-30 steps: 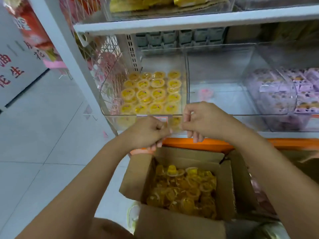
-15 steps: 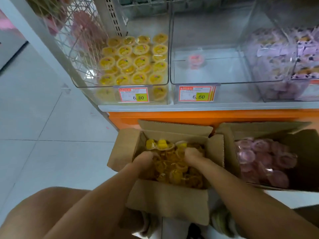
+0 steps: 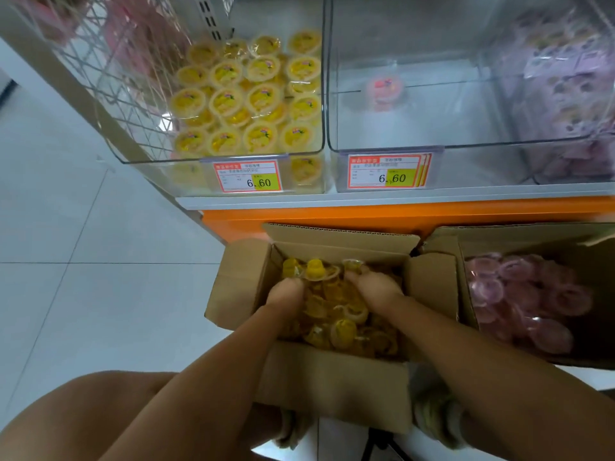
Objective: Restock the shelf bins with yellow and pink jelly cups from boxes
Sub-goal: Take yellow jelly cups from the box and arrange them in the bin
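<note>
step in hand: gathering stock; both hands are plunged into the open brown cardboard box of loose yellow jelly cups [image 3: 332, 314] at lower centre of the frame.
left hand [image 3: 287, 292]: fingers curled down into the pile; whether the grip has closed on any cup i cannot tell.
right hand [image 3: 374, 287]: buried likewise, fingertips near a cup at the far wall of the box; grip state also cannot be told.
yellow target: the clear plastic shelf bin holding sealed yellow jelly cups [image 3: 253, 101] at upper centre-left, about filled across its floor, with a red-and-yellow price label [image 3: 248, 177] on its front.
pink stock: a second open cardboard box of pink jelly cups [image 3: 519, 301] at right, untouched by either hand.
pink target: the clear plastic middle bin [image 3: 466, 134] at upper centre-right, with a single pink jelly cup [image 3: 386, 89] in it.
next move, as i judge: close on a handful, lift clear of the flaps, carry up over the bin's front lip.
change from half a second ago: the view sits closer, and the hands reach further toward the far side of the box.
</note>
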A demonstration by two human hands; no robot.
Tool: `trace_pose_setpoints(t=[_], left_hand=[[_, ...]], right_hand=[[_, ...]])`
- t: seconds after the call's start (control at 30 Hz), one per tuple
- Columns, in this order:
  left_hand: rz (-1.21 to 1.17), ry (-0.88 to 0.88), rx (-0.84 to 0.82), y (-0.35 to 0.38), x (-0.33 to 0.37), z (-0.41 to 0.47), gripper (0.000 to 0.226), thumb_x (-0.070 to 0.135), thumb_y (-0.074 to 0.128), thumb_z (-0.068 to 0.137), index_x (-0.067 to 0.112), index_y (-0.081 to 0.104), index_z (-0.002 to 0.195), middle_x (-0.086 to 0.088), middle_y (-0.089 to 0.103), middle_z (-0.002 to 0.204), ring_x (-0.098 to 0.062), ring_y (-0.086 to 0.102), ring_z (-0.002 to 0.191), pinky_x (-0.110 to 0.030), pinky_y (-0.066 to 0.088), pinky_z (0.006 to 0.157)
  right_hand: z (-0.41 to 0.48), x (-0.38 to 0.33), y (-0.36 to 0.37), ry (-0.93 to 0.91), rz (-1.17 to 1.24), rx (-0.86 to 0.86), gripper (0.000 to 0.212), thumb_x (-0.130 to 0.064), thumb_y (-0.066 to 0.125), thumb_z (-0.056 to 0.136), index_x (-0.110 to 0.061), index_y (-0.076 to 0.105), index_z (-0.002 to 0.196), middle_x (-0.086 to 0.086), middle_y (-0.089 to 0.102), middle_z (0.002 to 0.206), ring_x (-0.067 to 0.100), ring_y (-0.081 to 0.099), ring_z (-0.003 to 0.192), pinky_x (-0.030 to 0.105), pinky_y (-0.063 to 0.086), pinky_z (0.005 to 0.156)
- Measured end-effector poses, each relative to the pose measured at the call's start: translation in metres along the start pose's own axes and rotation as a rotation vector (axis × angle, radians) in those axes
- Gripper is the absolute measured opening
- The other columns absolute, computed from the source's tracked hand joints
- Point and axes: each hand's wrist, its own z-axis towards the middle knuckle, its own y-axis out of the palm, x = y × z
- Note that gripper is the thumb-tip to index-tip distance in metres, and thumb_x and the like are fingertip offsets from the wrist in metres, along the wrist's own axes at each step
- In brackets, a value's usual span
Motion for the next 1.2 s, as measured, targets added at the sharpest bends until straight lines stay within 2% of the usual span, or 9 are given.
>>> trace_pose_setpoints(t=[0.1,0.27,0.43,0.57,0.67,0.77,0.87,0.97,1.2], left_hand=[[-0.127,-0.098,-0.013,-0.014,-0.006,0.001,0.017,0.011,0.064,0.086,0.017,0.055,0.073,-0.001,0.063,0.087,-0.017,0.062,0.087,-0.015,0.048,0.067],[-0.318,-0.156,-0.049,-0.031,-0.012,-0.008,0.027,0.014,0.070,0.084,0.021,0.056,0.061,0.005,0.060,0.070,-0.004,0.053,0.065,-0.017,0.043,0.062],[-0.351,-0.025,-0.210,-0.072,-0.003,-0.029,0.006,0.012,0.068,0.086,0.012,0.070,0.080,0.002,0.063,0.065,-0.004,0.056,0.053,-0.014,0.043,0.050],[-0.349,0.085,-0.182,-0.122,0.016,-0.053,0.009,0.007,0.063,0.087,0.015,0.061,0.086,-0.007,0.065,0.075,-0.012,0.052,0.060,-0.017,0.042,0.053],[-0.330,0.194,-0.151,-0.163,0.038,-0.083,0.007,0.005,0.062,0.087,0.010,0.061,0.092,-0.004,0.063,0.071,-0.014,0.051,0.063,-0.020,0.042,0.059],[-0.334,0.294,-0.087,-0.201,0.050,-0.116,0.004,0.009,0.064,0.088,0.009,0.063,0.091,-0.003,0.064,0.069,-0.006,0.055,0.059,-0.013,0.043,0.056],[-0.432,0.385,-0.005,-0.231,0.050,-0.140,0.008,0.010,0.068,0.085,0.009,0.065,0.092,-0.008,0.065,0.075,-0.010,0.056,0.065,-0.018,0.047,0.065],[-0.602,0.429,0.175,-0.251,0.046,-0.150,0.009,0.008,0.068,0.083,0.007,0.065,0.091,-0.002,0.065,0.069,-0.008,0.057,0.063,-0.017,0.050,0.064],[-0.954,0.386,0.649,-0.281,0.017,-0.135,0.012,0.005,0.062,0.088,0.017,0.062,0.085,0.009,0.064,0.058,-0.002,0.055,0.056,-0.012,0.048,0.060]], right_hand=[[-0.002,-0.003,-0.002,-0.003,-0.094,0.113,0.044,-0.010,0.043,0.096,-0.022,0.039,0.139,0.012,0.035,0.143,0.030,0.055,0.110,0.035,0.049,0.090],[-0.013,0.000,-0.008,-0.030,-0.029,0.122,0.031,-0.026,0.038,0.100,-0.018,0.057,0.123,0.005,0.057,0.127,0.023,0.056,0.114,0.033,0.045,0.098],[-0.034,0.004,-0.024,0.101,0.317,0.249,0.021,-0.018,0.058,0.091,-0.018,0.054,0.071,0.002,0.062,0.083,0.017,0.061,0.080,0.030,0.050,0.072],[-0.073,0.010,-0.052,-0.005,0.688,0.371,0.022,-0.020,0.072,0.082,-0.010,0.058,0.068,-0.002,0.067,0.096,0.009,0.060,0.094,0.032,0.045,0.087],[-0.113,0.006,-0.083,-0.140,0.924,0.335,0.020,-0.017,0.074,0.079,-0.011,0.056,0.075,0.007,0.072,0.085,0.016,0.068,0.079,0.037,0.055,0.079],[-0.148,-0.006,-0.119,-0.214,1.183,0.330,0.020,-0.006,0.071,0.080,-0.007,0.052,0.086,0.019,0.069,0.095,0.021,0.069,0.078,0.029,0.059,0.074],[-0.174,-0.019,-0.148,-0.336,1.350,0.302,0.032,0.001,0.067,0.081,-0.013,0.055,0.107,0.023,0.060,0.100,0.026,0.065,0.083,0.026,0.058,0.070],[-0.187,-0.030,-0.173,-0.438,1.260,0.328,0.036,0.000,0.061,0.085,-0.019,0.064,0.116,0.014,0.065,0.108,0.021,0.064,0.089,0.022,0.055,0.070],[-0.162,-0.063,-0.269,-0.493,0.887,0.628,0.019,0.004,0.065,0.084,-0.014,0.063,0.088,0.004,0.063,0.082,0.008,0.059,0.064,0.017,0.051,0.061]])
